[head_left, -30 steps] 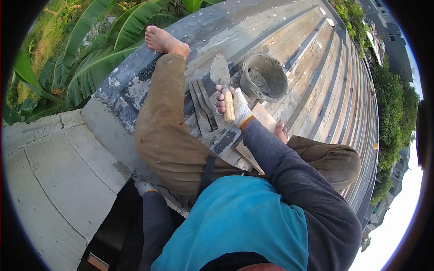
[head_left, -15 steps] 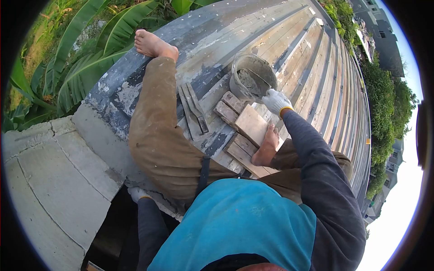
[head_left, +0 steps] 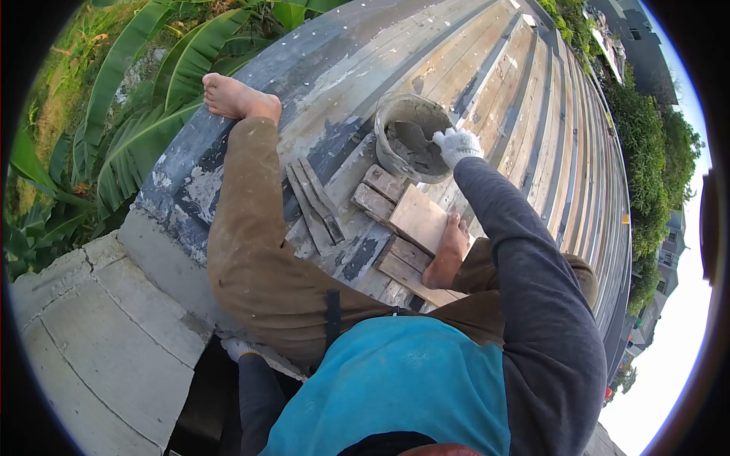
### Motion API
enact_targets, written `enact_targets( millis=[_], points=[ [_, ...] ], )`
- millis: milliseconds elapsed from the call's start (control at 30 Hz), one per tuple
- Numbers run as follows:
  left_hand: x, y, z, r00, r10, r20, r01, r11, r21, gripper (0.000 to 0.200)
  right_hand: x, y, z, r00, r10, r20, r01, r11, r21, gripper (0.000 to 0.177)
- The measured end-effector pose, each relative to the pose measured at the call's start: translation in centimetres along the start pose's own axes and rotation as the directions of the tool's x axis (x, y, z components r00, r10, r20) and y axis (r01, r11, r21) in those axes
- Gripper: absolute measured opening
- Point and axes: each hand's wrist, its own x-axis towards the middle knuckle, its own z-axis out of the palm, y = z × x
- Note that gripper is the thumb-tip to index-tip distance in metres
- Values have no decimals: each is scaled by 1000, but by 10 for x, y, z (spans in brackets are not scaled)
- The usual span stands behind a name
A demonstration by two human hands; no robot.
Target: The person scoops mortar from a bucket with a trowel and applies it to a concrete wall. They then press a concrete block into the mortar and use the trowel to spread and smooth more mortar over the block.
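My right hand (head_left: 458, 146), in a white knit glove, is closed at the right side of a grey bucket (head_left: 391, 161). It grips a trowel (head_left: 414, 138), whose dark blade lies over the wet mortar (head_left: 426, 161) inside; the handle is mostly hidden by my fingers. The bucket leans, its mouth facing me. Low on the left, my gloved left hand (head_left: 237, 348) rests at the concrete edge beside my thigh, its fingers mostly out of sight. A long float-like tool with a raised handle (head_left: 315, 199) lies on the metal roof between my legs.
Wooden boards (head_left: 420, 219) lie by my right foot. Ribbed metal roofing (head_left: 525, 114) stretches up and right. A concrete ledge (head_left: 106, 334) borders a dark opening (head_left: 201, 395) at lower left. Banana leaves (head_left: 144, 114) hang past the roof edge.
My right hand has moved up along the bucket's right side. The bucket's mouth has turned more toward me, and the trowel blade shows more plainly. The view has shifted slightly.
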Motion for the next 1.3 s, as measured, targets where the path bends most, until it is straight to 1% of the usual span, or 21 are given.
enact_targets(
  millis=[67, 167, 233, 433, 667, 733, 767, 800, 833, 867, 900, 967, 1000, 1067, 1100, 1133, 1167, 1200, 1233, 1267, 1300],
  points=[
    [-2, 5, -2, 1000, 25, 17, -25, 1000, 8, 12, 1, 3, -2, 999, -12, 49, 12, 1000, -1, 30],
    [8, 1, 26, 992, -123, -17, 117, 972, -204, 11, 4, -2, -10, 973, -69, 218, 26, 980, 197, 33],
    [3, 3, 8, 995, -76, 70, 83, 992, -91, 55, 4, -8, -9, 976, -93, 199, 41, 968, 248, 37],
    [0, 4, 7, 1000, -2, -11, 2, 1000, 25, 60, -11, 11, -10, 976, -144, 164, 90, 950, 298, 32],
    [8, 0, 29, 991, 3, -134, 6, 998, 63, 46, -40, 30, -19, 995, -25, 97, -13, 926, 377, 39],
    [5, 6, 10, 996, -12, 84, 11, 1000, 15, 24, -49, 31, -22, 998, 60, 32, -67, 927, 368, 39],
    [14, -4, 47, 999, 10, -50, -7, 998, 57, 17, -51, 34, -21, 998, 44, -42, -24, 919, 394, 38],
    [28, -14, 47, 998, -10, -55, 14, 997, 79, 13, -50, 34, -17, 990, 41, -133, 18, 909, 417, 36],
    [36, -70, 0, 999, -35, -3, 35, 998, 61, 17, -52, 23, -30, 964, 53, -260, 78, 880, 468, 29],
    [13, -182, -56, 980, -169, 102, 162, 984, 81, 24, -47, 12, -39, 966, 71, -250, 71, 853, 517, 31],
    [-41, -294, -122, 901, -367, 232, 347, 930, 125, 31, -39, 7, -36, 940, 25, -340, 202, 762, 615, 39],
    [-164, -432, -229, 545, -732, 409, 693, 668, 271, 45, -20, -17, -43, 850, -75, -522, 416, 703, 576, 49],
    [-196, -455, -251, 403, -816, 414, 789, 539, 295, 53, -5, -43, -50, 825, -102, -555, 469, 672, 573, 49],
    [-198, -467, -250, 412, -841, 351, 832, 504, 231, 54, -4, -82, -64, 698, -93, -710, 574, 664, 478, 52],
    [-195, -471, -248, 410, -855, 318, 856, 481, 191, 55, -34, -115, -140, 895, -201, -399, 441, 536, 720, 52],
    [-196, -477, -244, 402, -868, 291, 875, 458, 157, 57, -46, -147, -168, 735, -188, -651, 672, 332, 662, 44],
    [-204, -486, -238, 387, -881, 272, 893, 432, 130, 60, -58, -167, -194, 826, -250, -506, 554, 192, 810, 38],
    [-214, -510, -231, 445, -838, 316, 852, 505, 137, 65, -60, -184, -206, 699, -306, -646, 709, 187, 680, 37],
    [-216, -505, -236, 446, -836, 319, 852, 506, 133, 65, -79, -204, -232, 765, -318, -560, 611, 85, 787, 26],
    [-211, -496, -245, 367, -916, 161, 921, 382, 75, 68, -86, -219, -239, 775, -356, -521, 587, 102, 803, 28],
    [-207, -484, -258, 255, -967, 5, 967, 255, -6, 71, -101, -235, -254, 776, -386, -499, 536, -13, 844, 31]
  ],
)
